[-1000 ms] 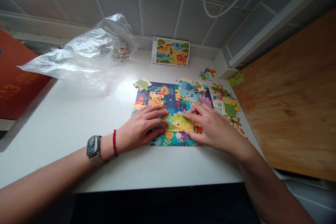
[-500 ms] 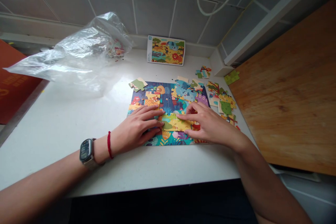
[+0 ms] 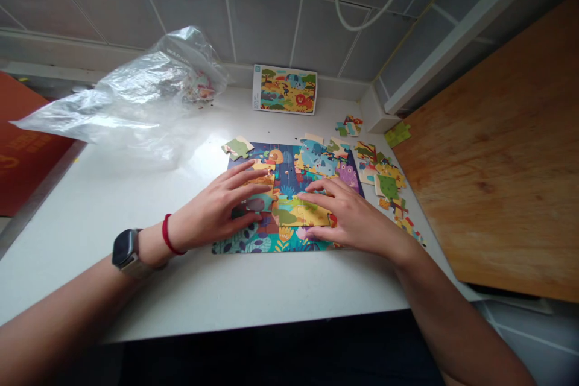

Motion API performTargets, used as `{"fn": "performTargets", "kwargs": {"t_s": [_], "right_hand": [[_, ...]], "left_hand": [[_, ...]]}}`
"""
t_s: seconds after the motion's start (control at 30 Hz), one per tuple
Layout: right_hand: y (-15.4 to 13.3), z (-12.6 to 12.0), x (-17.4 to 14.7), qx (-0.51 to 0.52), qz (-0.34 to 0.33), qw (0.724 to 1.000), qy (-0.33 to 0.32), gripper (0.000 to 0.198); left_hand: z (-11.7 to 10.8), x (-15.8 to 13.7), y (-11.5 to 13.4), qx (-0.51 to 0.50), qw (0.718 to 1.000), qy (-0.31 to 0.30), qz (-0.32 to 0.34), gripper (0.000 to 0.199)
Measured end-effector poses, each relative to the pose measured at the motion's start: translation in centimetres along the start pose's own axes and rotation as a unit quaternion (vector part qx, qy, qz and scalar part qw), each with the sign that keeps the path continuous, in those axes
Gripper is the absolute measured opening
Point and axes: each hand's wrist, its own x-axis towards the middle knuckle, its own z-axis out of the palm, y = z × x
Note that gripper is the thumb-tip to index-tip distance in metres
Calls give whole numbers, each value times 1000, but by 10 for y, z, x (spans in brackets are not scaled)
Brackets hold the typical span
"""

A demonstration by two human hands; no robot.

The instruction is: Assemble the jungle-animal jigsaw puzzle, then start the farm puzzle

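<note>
Since the yellow pieces (image 3: 298, 216) lie flat on the board (image 3: 286, 174), our right hand (image 3: 346, 211) spans them with parted fingers, apparently to steady them; our left hand (image 3: 224, 202), loosely spread and clasping nothing, covers the left pieces (image 3: 261, 204). The far card (image 3: 286, 89) faces us, probably for reference.

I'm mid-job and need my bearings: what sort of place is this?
It looks like a counter in a home, perhaps in a kitchen, though I can't be sure. The signs are the grey tiled wall, the white countertop below it and the large wooden panel at the right.
</note>
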Motion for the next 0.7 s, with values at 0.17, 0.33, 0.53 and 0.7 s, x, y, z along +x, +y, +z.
{"fn": "performTargets", "kwargs": {"t_s": [0.17,0.33,0.53,0.7], "right_hand": [[-2,9,4,-8,-13,1000,7,38],[-4,15,4,-14,-26,1000,10,28],[-7,19,6,-32,-31,999,23,25],[-6,19,5,-28,-39,999,23,24]], "left_hand": [[-6,-2,-17,10,999,-24,-30,43],[-1,-3,-19,16,999,-27,-36,46],[0,-2,-18,14,999,-17,-36,43],[0,-2,-20,15,999,-3,-35,42]]}}
